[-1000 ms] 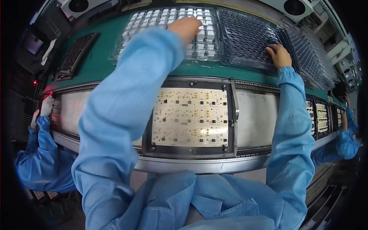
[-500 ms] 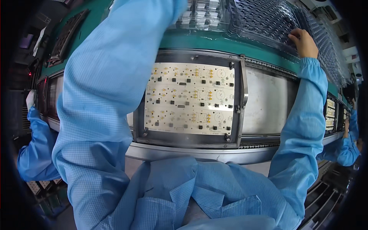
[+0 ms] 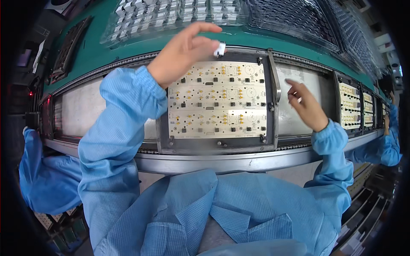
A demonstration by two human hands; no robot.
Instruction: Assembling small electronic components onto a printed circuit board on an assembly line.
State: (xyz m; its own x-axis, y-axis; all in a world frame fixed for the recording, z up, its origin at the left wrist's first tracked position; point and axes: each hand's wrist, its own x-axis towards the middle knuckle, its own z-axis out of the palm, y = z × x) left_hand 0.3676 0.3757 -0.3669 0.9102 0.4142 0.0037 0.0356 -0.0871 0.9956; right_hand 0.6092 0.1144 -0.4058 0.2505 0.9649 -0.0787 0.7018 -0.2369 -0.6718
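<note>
A white circuit board panel [image 3: 220, 91] with yellow parts and small black blocks lies in a dark carrier frame [image 3: 200, 147] before me. Above the board's far edge, my left hand [image 3: 181, 51] pinches a small white block-shaped part [image 3: 220, 49] at its fingertips. My right hand [image 3: 305, 104] is to the right of the carrier, over the metal bed, apart from the frame's raised handle [image 3: 276, 81]. Its fingers are bent together; anything between them is too small to make out.
Clear trays of white parts [image 3: 175, 13] and a dark tray with many pockets [image 3: 290, 21] stand on the green surface beyond the rail. More loaded carriers [image 3: 350, 104] sit to the right. Co-workers' blue sleeves show at left [image 3: 47, 179] and right [image 3: 390, 147].
My left hand has come back from the far trays with a white part, over the board. My right hand has left the dark tray and moved nearer, beside the carrier.
</note>
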